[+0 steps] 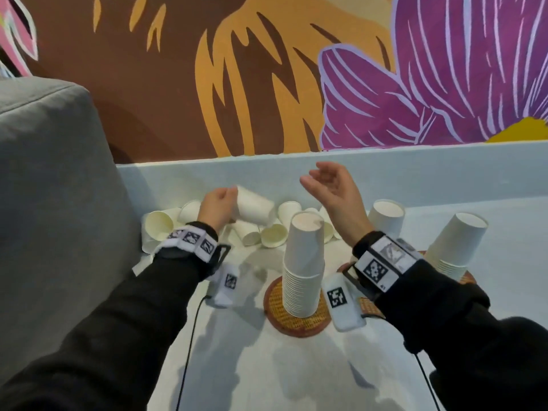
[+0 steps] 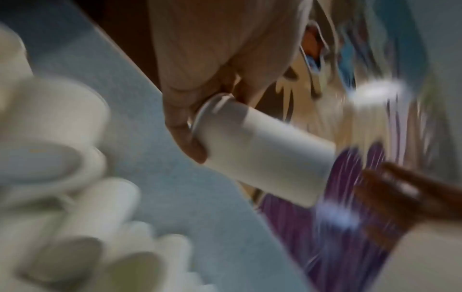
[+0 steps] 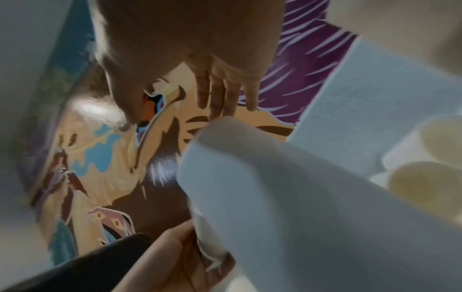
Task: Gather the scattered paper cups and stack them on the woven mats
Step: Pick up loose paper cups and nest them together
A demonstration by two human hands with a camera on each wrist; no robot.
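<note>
My left hand (image 1: 221, 200) grips a white paper cup (image 1: 255, 207) by its rim, holding it on its side above a heap of loose cups (image 1: 272, 232) against the back ledge. In the left wrist view the cup (image 2: 262, 156) sticks out from my curled fingers (image 2: 182, 122). My right hand (image 1: 326, 185) hovers open a short way right of the cup, fingers relaxed and empty. A tall stack of upside-down cups (image 1: 304, 262) stands on a round woven mat (image 1: 278, 310). A second stack (image 1: 456, 241) stands on a mat (image 1: 467, 278) at the right.
A single upside-down cup (image 1: 385, 216) stands behind my right wrist. A grey cushion (image 1: 53, 188) fills the left side. A low pale ledge (image 1: 415, 170) and painted wall close the back. Cables (image 1: 189, 336) trail from my wrists across the white table.
</note>
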